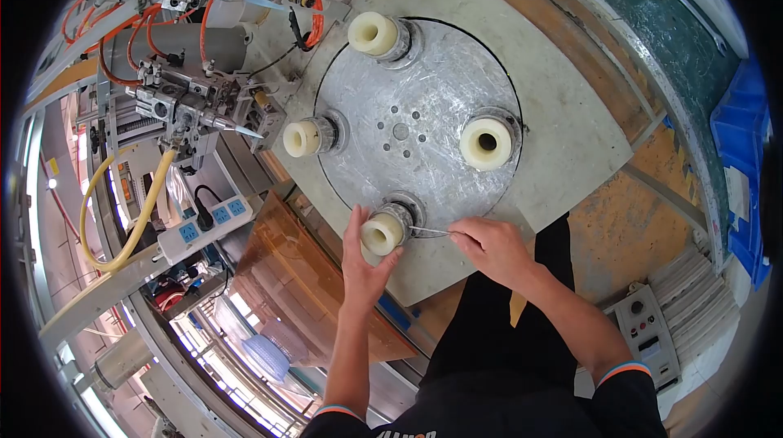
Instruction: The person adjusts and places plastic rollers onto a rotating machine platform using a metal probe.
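Note:
Four-spoke symmetry is absent from the hands' area: a cream plastic ring-shaped holder (377, 236) sits on a metal base at the near edge of the round metal turntable (444, 63). My left hand (364, 271) grips this holder, thumb on one side and fingers on the other. From the right, my right hand (495, 250) pinches a thin metal rod (429, 231), whose far end reaches the holder's metal base. Whether the tip sits in a hole there is too small to tell.
Similar cream holders stand at the turntable's right (501, 152), left (297, 139) and far side (363, 33). Nozzle machinery (175, 108) with orange hoses is at left, above a power strip (186, 236). A wrench (685, 6) and blue bin (738, 128) lie at right.

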The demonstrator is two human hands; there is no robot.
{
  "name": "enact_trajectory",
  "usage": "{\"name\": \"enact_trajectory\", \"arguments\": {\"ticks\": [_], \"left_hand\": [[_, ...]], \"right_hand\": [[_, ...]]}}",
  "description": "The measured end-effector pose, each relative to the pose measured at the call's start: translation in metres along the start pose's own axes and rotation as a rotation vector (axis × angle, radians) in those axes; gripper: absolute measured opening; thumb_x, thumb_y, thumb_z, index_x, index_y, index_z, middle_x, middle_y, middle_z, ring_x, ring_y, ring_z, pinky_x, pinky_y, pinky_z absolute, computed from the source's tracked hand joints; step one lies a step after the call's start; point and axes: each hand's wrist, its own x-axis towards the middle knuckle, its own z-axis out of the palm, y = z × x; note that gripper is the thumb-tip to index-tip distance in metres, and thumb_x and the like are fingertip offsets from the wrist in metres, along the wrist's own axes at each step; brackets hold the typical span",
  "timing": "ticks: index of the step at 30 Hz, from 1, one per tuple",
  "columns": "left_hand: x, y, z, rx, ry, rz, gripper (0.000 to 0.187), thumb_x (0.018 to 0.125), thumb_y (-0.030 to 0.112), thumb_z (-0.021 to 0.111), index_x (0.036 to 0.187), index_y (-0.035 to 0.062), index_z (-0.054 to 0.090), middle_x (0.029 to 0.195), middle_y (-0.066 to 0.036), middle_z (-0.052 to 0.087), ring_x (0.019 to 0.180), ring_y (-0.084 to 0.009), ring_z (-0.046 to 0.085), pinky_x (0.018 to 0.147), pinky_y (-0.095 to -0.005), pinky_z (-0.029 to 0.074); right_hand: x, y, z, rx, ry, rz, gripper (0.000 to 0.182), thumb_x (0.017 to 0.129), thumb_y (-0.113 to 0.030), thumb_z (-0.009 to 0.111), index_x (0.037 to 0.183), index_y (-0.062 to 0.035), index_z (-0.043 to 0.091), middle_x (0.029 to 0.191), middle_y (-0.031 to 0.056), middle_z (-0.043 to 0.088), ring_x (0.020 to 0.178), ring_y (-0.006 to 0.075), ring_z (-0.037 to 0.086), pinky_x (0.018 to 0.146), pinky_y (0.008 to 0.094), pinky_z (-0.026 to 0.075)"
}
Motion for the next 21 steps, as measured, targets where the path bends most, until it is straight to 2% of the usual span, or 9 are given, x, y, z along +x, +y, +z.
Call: {"name": "enact_trajectory", "arguments": {"ticks": [2,3,5,6,8,11,15,19,21], "left_hand": [[-0.015,0.001,0.009,0.173,0.246,0.083,0.082,0.069,0.010,0.075,0.138,0.0031,0.032,0.121,-0.012,0.049,0.111,-0.0234,0.049,0.096,-0.0346,0.038],[-0.026,-0.001,0.016,0.173,0.243,0.082,0.082,0.069,0.010,0.075,0.138,0.0031,0.032,0.121,-0.012,0.049,0.111,-0.0234,0.049,0.096,-0.0346,0.038],[-0.045,-0.004,0.030,-0.176,0.457,-0.039,0.065,0.075,0.002,0.068,0.132,-0.0001,0.036,0.108,-0.009,0.051,0.099,-0.0215,0.052,0.093,-0.0328,0.039],[-0.050,-0.002,0.036,-0.173,0.456,-0.040,0.065,0.075,0.002,0.068,0.132,-0.0001,0.036,0.108,-0.009,0.051,0.099,-0.0215,0.052,0.093,-0.0328,0.039],[-0.056,0.005,0.043,-0.452,0.457,-0.197,0.050,0.081,0.002,0.064,0.126,-0.0001,0.042,0.103,-0.006,0.050,0.094,-0.0155,0.050,0.089,-0.0300,0.040],[-0.053,0.015,0.048,-0.474,0.471,-0.154,0.034,0.086,0.004,0.057,0.119,0.0008,0.045,0.102,-0.005,0.051,0.090,-0.0122,0.052,0.085,-0.0262,0.043],[-0.058,0.012,0.053,-0.542,0.517,-0.183,0.029,0.088,0.002,0.054,0.115,0.0011,0.046,0.099,-0.006,0.052,0.087,-0.0127,0.052,0.081,-0.0272,0.044],[-0.060,0.008,0.058,-0.699,0.422,-0.357,0.019,0.089,0.004,0.052,0.108,0.0010,0.050,0.091,-0.006,0.053,0.078,-0.0134,0.053,0.075,-0.0285,0.045],[-0.059,0.009,0.062,-0.786,0.368,-0.442,0.016,0.090,0.005,0.052,0.106,0.0006,0.052,0.089,-0.006,0.053,0.076,-0.0136,0.053,0.073,-0.0287,0.045]], "right_hand": [[-0.002,0.002,0.001,-0.006,0.031,-0.015,0.010,0.083,-0.012,0.060,0.089,-0.0043,0.062,0.080,0.0112,0.064,0.070,0.0289,0.062,0.061,0.0352,0.049],[-0.004,0.003,0.001,-0.009,0.061,-0.030,0.009,0.083,-0.013,0.060,0.088,-0.0058,0.061,0.078,0.0100,0.064,0.068,0.0287,0.062,0.058,0.0360,0.048],[-0.003,0.003,0.002,-0.001,0.059,-0.025,0.009,0.083,-0.013,0.060,0.088,-0.0057,0.061,0.078,0.0100,0.064,0.069,0.0288,0.062,0.058,0.0361,0.048],[-0.003,0.002,0.002,0.008,0.055,-0.021,0.009,0.083,-0.013,0.060,0.088,-0.0057,0.061,0.078,0.0101,0.064,0.069,0.0289,0.062,0.058,0.0362,0.048],[-0.002,0.002,0.003,0.010,0.044,-0.013,0.009,0.083,-0.013,0.060,0.088,-0.0055,0.061,0.078,0.0102,0.064,0.069,0.0290,0.062,0.058,0.0363,0.048],[-0.002,0.001,0.002,0.000,0.018,-0.006,0.010,0.083,-0.011,0.060,0.089,-0.0041,0.061,0.080,0.0114,0.064,0.071,0.0295,0.062,0.061,0.0358,0.049],[-0.001,0.000,0.002,0.002,-0.015,0.023,0.011,0.083,-0.011,0.060,0.091,-0.0028,0.061,0.083,0.0123,0.064,0.073,0.0304,0.062,0.063,0.0352,0.049],[-0.002,0.003,0.004,-0.039,0.050,-0.056,0.009,0.081,-0.009,0.062,0.088,-0.0039,0.060,0.078,0.0112,0.063,0.069,0.0278,0.062,0.060,0.0345,0.048],[-0.002,0.000,0.001,-0.335,0.038,-0.199,0.009,0.077,-0.008,0.064,0.084,-0.0055,0.058,0.070,0.0090,0.059,0.064,0.0246,0.060,0.056,0.0330,0.047]]}}
